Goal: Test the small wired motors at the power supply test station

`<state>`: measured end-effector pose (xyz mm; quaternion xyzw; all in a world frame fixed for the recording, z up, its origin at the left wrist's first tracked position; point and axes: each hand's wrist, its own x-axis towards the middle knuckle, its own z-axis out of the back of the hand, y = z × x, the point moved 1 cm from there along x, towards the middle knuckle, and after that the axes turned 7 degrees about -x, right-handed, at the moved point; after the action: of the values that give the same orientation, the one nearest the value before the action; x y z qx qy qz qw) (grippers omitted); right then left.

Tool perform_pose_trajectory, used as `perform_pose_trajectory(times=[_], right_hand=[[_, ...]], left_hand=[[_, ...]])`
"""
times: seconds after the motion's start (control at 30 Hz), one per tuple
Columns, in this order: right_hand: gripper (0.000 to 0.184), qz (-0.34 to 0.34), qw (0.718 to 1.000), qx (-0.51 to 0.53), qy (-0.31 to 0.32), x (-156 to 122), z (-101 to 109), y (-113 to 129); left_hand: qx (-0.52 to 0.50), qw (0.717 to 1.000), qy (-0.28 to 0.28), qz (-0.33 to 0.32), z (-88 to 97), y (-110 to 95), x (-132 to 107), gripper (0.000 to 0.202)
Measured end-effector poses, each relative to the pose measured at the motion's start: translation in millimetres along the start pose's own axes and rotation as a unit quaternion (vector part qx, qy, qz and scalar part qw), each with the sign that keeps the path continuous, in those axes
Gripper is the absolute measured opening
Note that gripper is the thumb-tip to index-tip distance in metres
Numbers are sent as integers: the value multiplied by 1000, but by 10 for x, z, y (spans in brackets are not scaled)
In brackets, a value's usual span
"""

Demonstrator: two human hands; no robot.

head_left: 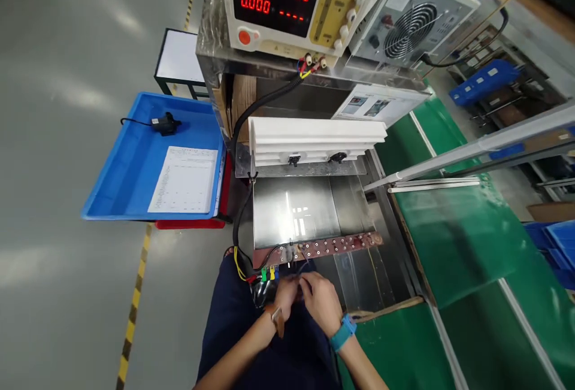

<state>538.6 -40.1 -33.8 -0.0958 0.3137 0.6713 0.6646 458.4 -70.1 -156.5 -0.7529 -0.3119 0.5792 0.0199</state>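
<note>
My left hand [286, 295] and my right hand [322, 303] are close together over my lap, at the front edge of the steel work surface [291, 210]. The fingers of both are closed and brought together; what lies between them is too small and hidden to make out. A thin dark wire [305, 264] runs down toward the fingertips from the brown terminal strip [332, 246] with its rows of metal studs. Left of my left hand are green, yellow and blue clips [271, 273] at the end of a black cable [236, 228].
A power supply [278, 0] with red digits stands on the shelf, beside a grey fan-cooled unit [408, 18]. Below is a white rack [314, 138] with two black sockets. A blue tray [126, 168] at left holds paper and a small black device [165, 124]. Green-topped benches [453, 240] stand right.
</note>
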Motion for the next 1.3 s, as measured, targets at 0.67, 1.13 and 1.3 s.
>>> perform_pose_trajectory(times=[0.67, 1.13, 1.3], right_hand=[[38, 186, 923, 328, -72, -72, -415, -16], [32, 229, 936, 194, -186, 329, -459, 165], [31, 295, 920, 15, -256, 424, -427, 194]], left_hand=[[76, 926, -7, -369, 602, -180, -850, 48], [-39, 948, -99, -301, 751, -233, -570, 69], [42, 963, -95, -250, 773, -254, -398, 76]])
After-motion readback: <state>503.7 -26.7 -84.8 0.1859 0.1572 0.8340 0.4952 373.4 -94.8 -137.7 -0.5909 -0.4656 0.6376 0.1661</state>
